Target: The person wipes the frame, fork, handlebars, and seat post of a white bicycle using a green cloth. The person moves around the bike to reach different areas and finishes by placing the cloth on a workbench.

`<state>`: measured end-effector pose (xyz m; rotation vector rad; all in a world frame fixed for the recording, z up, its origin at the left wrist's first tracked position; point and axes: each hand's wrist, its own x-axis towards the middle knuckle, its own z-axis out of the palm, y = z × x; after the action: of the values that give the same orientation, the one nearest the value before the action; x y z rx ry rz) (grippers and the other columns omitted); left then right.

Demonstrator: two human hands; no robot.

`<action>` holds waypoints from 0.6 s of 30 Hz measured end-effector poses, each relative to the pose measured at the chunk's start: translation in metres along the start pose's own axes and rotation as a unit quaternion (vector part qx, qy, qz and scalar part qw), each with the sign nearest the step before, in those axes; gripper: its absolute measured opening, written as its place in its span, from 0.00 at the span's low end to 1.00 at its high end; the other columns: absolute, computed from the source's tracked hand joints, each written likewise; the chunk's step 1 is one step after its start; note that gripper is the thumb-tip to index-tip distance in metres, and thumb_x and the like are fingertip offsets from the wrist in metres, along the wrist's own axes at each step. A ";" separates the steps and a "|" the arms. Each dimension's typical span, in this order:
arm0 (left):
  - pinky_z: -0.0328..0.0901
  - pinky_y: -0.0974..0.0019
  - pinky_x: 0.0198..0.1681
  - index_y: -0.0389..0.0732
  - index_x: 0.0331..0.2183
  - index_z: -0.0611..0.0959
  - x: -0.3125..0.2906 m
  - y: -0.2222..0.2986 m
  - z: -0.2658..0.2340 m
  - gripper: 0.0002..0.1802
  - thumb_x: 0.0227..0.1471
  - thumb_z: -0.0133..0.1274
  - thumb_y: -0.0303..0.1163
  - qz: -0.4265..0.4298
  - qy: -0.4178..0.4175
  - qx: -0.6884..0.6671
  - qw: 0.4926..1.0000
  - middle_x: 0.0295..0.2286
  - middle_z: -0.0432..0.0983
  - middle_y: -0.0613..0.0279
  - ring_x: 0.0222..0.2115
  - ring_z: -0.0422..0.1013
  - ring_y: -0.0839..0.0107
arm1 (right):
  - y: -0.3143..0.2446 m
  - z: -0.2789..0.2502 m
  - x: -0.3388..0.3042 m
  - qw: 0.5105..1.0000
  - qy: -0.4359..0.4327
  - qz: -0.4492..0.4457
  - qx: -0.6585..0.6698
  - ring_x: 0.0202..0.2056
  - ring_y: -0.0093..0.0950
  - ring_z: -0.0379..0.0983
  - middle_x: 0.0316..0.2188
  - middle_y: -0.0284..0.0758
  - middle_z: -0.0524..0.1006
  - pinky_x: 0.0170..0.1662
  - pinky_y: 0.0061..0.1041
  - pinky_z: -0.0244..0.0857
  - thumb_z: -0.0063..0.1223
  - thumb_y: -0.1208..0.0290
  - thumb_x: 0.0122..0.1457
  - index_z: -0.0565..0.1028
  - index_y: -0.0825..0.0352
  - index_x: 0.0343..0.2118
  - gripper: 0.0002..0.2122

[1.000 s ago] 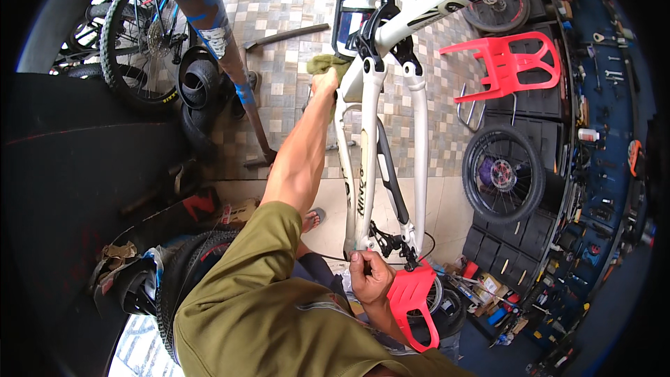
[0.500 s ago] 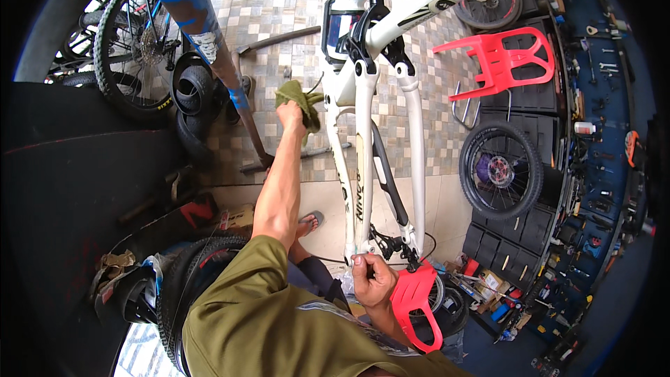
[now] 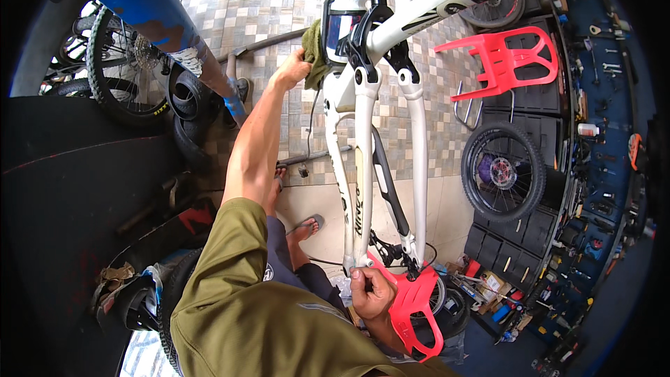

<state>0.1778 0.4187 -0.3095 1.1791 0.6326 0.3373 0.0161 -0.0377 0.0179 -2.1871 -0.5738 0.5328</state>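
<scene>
In the upper middle of the frame, the left hand (image 3: 296,68) has its fingers clamped on a green cloth (image 3: 317,57), which lies against the left edge of a white bicycle frame (image 3: 362,160). The bicycle frame runs from top centre to lower centre, where the right hand (image 3: 372,293) sits at its end, fingers curled; whether they grip it cannot be told. A red chair (image 3: 513,63) lies upper right.
</scene>
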 end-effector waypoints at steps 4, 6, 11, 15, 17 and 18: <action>0.73 0.65 0.34 0.37 0.45 0.81 0.006 -0.015 0.007 0.13 0.57 0.52 0.21 -0.045 -0.003 -0.147 0.988 0.35 0.82 0.60 0.31 0.77 0.71 | 0.000 0.002 -0.004 1.000 -0.001 0.009 0.008 0.17 0.18 0.70 0.17 0.32 0.77 0.22 0.21 0.64 0.61 0.74 0.59 0.80 0.69 0.31 0.04; 0.73 0.64 0.33 0.39 0.44 0.82 0.005 -0.021 0.012 0.11 0.60 0.50 0.25 -0.074 0.028 -0.224 0.971 0.34 0.82 0.60 0.30 0.77 0.70 | -0.002 0.001 -0.003 1.000 0.001 0.002 -0.001 0.17 0.18 0.70 0.17 0.32 0.77 0.22 0.21 0.64 0.61 0.74 0.59 0.80 0.69 0.31 0.04; 0.72 0.52 0.36 0.43 0.41 0.81 -0.017 -0.042 0.059 0.13 0.52 0.51 0.30 -0.235 0.137 -0.244 0.931 0.35 0.81 0.56 0.31 0.76 0.58 | -0.005 -0.001 0.001 1.000 -0.003 -0.013 -0.016 0.16 0.18 0.69 0.16 0.32 0.77 0.22 0.21 0.64 0.60 0.74 0.60 0.80 0.69 0.30 0.04; 0.71 0.59 0.44 0.41 0.48 0.80 -0.052 -0.045 0.053 0.14 0.64 0.44 0.28 -0.133 -0.007 -0.126 0.983 0.44 0.79 0.61 0.42 0.75 0.68 | -0.008 0.001 -0.001 0.999 -0.006 -0.033 -0.011 0.17 0.15 0.67 0.17 0.31 0.76 0.22 0.18 0.61 0.59 0.76 0.60 0.80 0.70 0.30 0.04; 0.71 0.61 0.46 0.40 0.49 0.80 -0.069 -0.041 0.050 0.14 0.66 0.44 0.27 -0.136 -0.021 -0.198 0.970 0.46 0.79 0.61 0.44 0.75 0.70 | -0.010 0.001 0.002 0.999 -0.004 -0.050 -0.016 0.17 0.12 0.64 0.16 0.29 0.74 0.21 0.17 0.59 0.58 0.77 0.61 0.79 0.71 0.29 0.05; 0.71 0.61 0.45 0.40 0.49 0.80 -0.080 -0.037 0.051 0.13 0.66 0.45 0.28 -0.144 -0.023 -0.253 0.956 0.45 0.79 0.61 0.43 0.75 0.70 | -0.011 0.000 0.001 0.999 -0.006 -0.045 -0.017 0.17 0.12 0.64 0.15 0.29 0.74 0.21 0.17 0.58 0.58 0.77 0.61 0.79 0.71 0.29 0.05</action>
<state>0.1437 0.3223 -0.3093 0.5918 0.6200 0.2041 0.0144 -0.0302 0.0264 -2.1802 -0.6887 0.4909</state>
